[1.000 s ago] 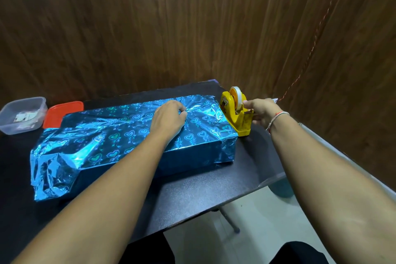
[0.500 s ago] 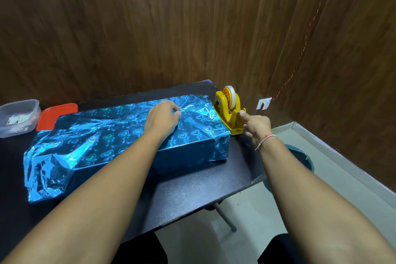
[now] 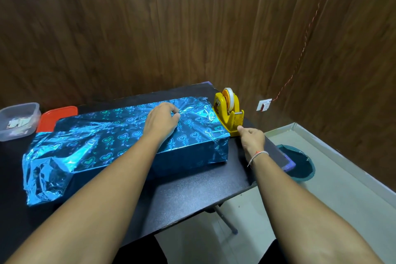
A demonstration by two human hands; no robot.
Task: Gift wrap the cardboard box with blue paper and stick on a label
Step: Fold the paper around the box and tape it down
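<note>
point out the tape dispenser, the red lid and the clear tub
tape dispenser (image 3: 229, 117): head view, on its yellow body
red lid (image 3: 56, 116): head view, on its flat top
clear tub (image 3: 19, 121): head view, on its near wall

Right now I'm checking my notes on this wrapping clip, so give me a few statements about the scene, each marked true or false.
1. The left hand rests on top of the box wrapped in shiny blue heart-patterned paper. True.
2. The yellow plastic tape dispenser stands at the left end of the box. False: it stands at the right end, beside the right hand.
3. The blue paper is folded shut at the left end. False: it hangs loose and crumpled there.
4. A clear plastic container sits next to a flat orange-red lid at the far left of the black table. True.
5. The right hand lies flat on the box. False: it is off the box, its fingers curled near the dispenser's base.
</note>
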